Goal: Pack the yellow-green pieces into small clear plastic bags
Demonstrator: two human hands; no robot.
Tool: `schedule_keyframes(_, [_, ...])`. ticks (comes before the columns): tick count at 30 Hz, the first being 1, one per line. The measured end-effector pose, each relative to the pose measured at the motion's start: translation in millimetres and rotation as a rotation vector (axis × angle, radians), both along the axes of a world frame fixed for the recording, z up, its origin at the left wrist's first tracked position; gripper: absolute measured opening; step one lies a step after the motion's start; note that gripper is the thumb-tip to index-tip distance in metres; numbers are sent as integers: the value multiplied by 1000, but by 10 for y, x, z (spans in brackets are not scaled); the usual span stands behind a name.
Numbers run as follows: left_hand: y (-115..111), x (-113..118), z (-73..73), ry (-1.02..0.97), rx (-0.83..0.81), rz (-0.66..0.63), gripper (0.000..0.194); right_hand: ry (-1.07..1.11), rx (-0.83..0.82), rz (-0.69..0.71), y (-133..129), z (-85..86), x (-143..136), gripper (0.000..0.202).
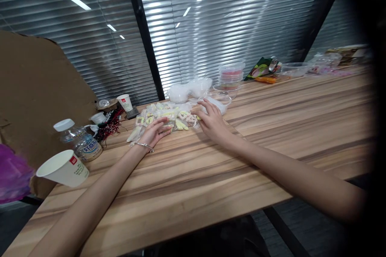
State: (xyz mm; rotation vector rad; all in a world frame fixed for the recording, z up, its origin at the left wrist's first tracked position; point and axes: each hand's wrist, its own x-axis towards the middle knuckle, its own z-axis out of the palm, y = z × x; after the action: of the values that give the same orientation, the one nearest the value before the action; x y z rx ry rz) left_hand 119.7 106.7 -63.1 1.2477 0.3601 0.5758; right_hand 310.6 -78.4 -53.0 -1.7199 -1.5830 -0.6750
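Observation:
A pile of small clear packets with yellow and pinkish pieces [181, 124] lies toward the back of the wooden table [193, 176]. My left hand [154, 131], with a silver bracelet at the wrist, rests at the pile's near left edge, its fingers apart and pointing right. At the pile's right side is my right hand [211, 120], fingers spread over the packets, with no packet visibly gripped. Just behind my right hand are a clear round container [221, 98] and a white translucent bag [200, 87].
A paper cup [64, 168] and a clear bottle [86, 144] stand at the left, near red-black strings [110, 128] and a smaller cup [125, 102]. Stacked clear tubs [231, 73], a green packet [259, 68] and an orange item [265, 80] line the back.

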Motion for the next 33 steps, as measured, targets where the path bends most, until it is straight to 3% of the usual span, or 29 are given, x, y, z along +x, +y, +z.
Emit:
schedule_keyframes(3, [9,-3,-7,5,8,-2,28,-25,-83,-126,15,-53,135,37])
schedule_keyframes(7, [15,-11,-10,12,19,-1,27,-62,-209,-193,53,-143,272,40])
schedule_keyframes(19, [-3,-10,-5,15,21,1,27,-34,-200,-253,-43,72,272,34])
schedule_keyframes(33, [-6,-1,-8,25,29,-3,30,9,-269,-254,-45,-1,359,32])
